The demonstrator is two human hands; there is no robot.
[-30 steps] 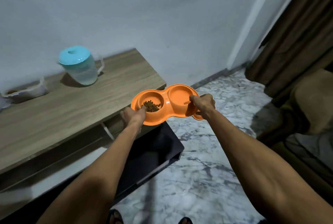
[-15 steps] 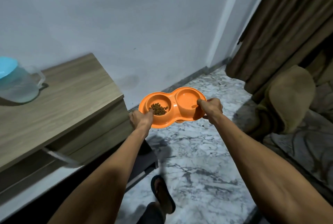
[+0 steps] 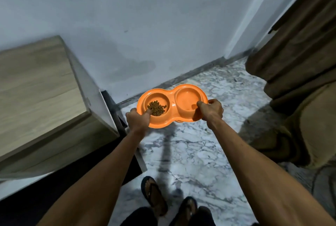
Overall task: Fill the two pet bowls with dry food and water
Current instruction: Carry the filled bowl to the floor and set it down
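An orange double pet bowl [image 3: 172,94] is held level in the air above the marble floor, between both hands. Its left cup holds a small heap of brown dry food [image 3: 156,108]. The right cup [image 3: 187,101] looks glossy, as if it holds clear water. My left hand [image 3: 138,119] grips the bowl's near left rim, thumb over the edge beside the food. My right hand [image 3: 211,110] grips the near right rim, thumb inside the cup.
A wooden cabinet [image 3: 36,87] stands at the left against the white wall. Brown curtains [image 3: 298,40] and a brown cushioned seat [image 3: 309,125] fill the right. Marble floor [image 3: 190,153] lies ahead. My feet in sandals [image 3: 154,194] show at the bottom.
The view has swung right and down, away from the cabinet top. The blue-lidded jug has left the frame. Both hands still hold the bowl, now over the floor near the wall.
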